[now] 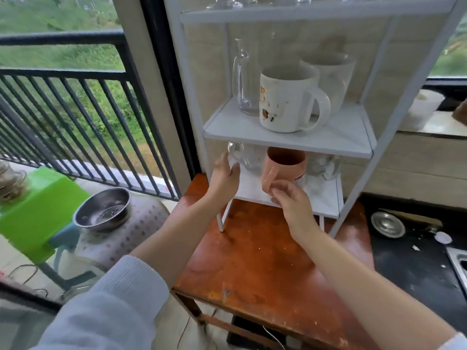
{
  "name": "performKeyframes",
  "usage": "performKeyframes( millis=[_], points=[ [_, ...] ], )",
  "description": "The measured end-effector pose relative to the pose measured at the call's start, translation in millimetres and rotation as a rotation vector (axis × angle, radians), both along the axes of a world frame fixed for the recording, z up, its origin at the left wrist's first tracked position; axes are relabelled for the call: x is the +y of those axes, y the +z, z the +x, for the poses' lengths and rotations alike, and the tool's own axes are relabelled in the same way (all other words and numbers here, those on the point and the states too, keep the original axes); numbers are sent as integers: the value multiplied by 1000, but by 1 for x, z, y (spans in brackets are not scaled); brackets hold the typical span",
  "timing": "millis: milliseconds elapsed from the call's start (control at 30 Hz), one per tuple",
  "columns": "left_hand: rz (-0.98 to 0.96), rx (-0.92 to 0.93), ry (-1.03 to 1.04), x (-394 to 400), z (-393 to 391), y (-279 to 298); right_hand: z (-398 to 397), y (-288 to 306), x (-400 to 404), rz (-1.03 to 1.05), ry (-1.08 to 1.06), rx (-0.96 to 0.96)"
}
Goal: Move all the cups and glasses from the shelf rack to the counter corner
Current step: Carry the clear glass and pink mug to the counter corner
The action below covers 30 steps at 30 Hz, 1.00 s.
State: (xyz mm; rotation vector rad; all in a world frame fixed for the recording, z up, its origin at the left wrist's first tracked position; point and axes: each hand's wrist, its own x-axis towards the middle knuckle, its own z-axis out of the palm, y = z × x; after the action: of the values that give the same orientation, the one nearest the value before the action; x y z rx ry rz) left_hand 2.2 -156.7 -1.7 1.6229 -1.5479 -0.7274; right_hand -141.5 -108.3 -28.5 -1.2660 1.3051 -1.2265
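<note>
A white shelf rack [288, 138] stands on a worn orange-brown wooden table [265, 269]. On its bottom shelf a pink mug [285, 168] tilts toward me, and my right hand [293, 203] grips its handle. To its left is a clear glass mug [243, 155]; my left hand [225, 176] has its fingers at that mug's handle. Another clear glass [323, 166] sits at the right of that shelf. The middle shelf carries a white printed mug [288, 99], a frosted jug [333, 77] behind it and a tall clear glass pitcher [246, 77]. More glassware [227, 2] shows on the top shelf.
A dark counter [414, 263] lies to the right with a small steel dish [388, 224] and a sink edge [458, 261]. Left of the table are a steel bowl [103, 209] on a dotted cover, a green stool [38, 210] and a balcony railing [75, 102].
</note>
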Motion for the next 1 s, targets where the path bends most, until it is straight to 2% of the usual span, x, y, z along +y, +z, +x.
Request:
performKeyframes(
  millis=[167, 267, 400, 500, 567, 833, 1000],
  points=[
    [56, 338, 1, -40, -5, -1, 19, 2, -7, 15, -98, -252],
    [84, 518, 26, -51, -1, -2, 26, 5, -11, 56, -196, -291],
    [105, 420, -73, -48, 0, -10, 30, 7, -8, 51, -322, -162],
    [158, 406, -167, -34, -5, -12, 36, 8, -1, 58, -374, 7],
    [174, 384, -195, -21, -7, -11, 38, 10, -1, 72, -409, 54],
    [125, 545, -181, 11, 14, -13, 20, 12, 14, 169, -589, 98],
    [95, 721, -130, 22, 21, -12, -8, 11, 49, 173, -723, -74]
  ],
)
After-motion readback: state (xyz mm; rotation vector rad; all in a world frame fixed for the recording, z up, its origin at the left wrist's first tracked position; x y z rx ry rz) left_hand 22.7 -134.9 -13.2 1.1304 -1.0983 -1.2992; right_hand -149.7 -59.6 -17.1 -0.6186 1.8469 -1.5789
